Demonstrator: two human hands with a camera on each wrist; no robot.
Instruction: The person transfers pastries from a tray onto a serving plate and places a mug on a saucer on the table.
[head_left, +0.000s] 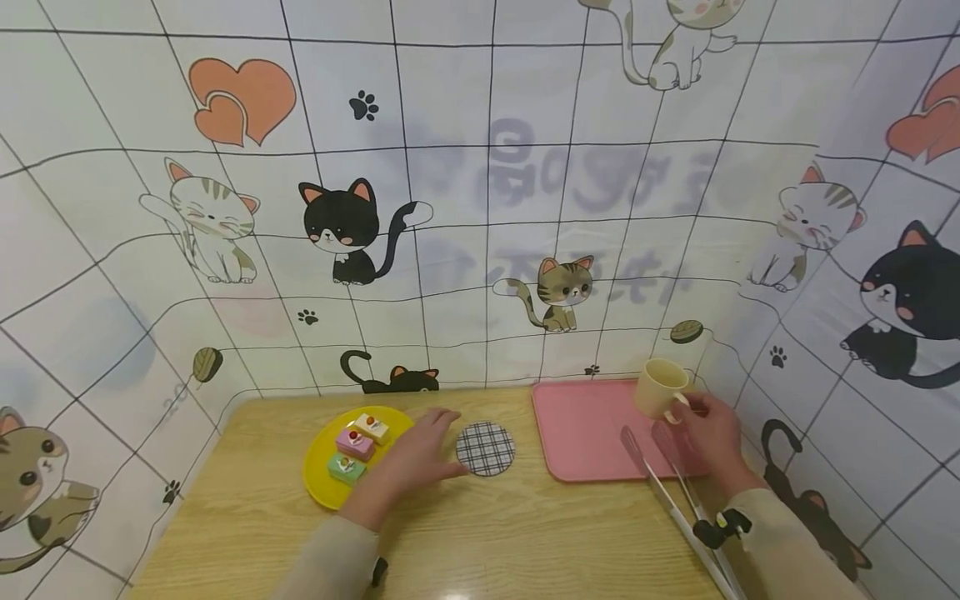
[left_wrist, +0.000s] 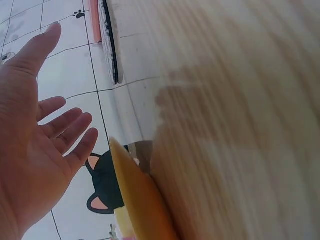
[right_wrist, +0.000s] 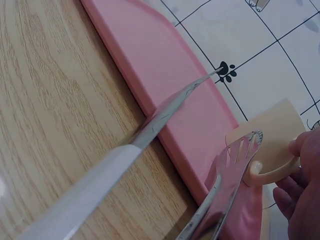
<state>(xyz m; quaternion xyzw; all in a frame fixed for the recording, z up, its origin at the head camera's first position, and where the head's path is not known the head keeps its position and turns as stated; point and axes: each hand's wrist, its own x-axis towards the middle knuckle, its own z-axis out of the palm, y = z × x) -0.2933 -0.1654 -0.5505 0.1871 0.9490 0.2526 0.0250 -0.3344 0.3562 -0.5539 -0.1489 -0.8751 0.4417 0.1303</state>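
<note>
My right hand (head_left: 711,429) pinches the handle of a cream mug (head_left: 660,387), which stands at the back right of a pink tray (head_left: 577,433). The right wrist view shows finger and thumb at the mug's handle (right_wrist: 277,174). Metal tongs (head_left: 678,517) lie slanted over the tray's front edge, below the mug. My left hand (head_left: 416,454) hovers with fingers spread, holding nothing, between a yellow plate (head_left: 318,467) and a round checked coaster (head_left: 486,448). In the left wrist view the left palm (left_wrist: 30,160) faces the camera beside the plate's edge (left_wrist: 142,200).
On the yellow plate sit three small toy cakes: a cream one (head_left: 372,428), a pink one (head_left: 355,444) and a green one (head_left: 347,468). A wooden table (head_left: 525,533) carries everything. Cat-patterned white cloth walls (head_left: 465,192) enclose the back and both sides.
</note>
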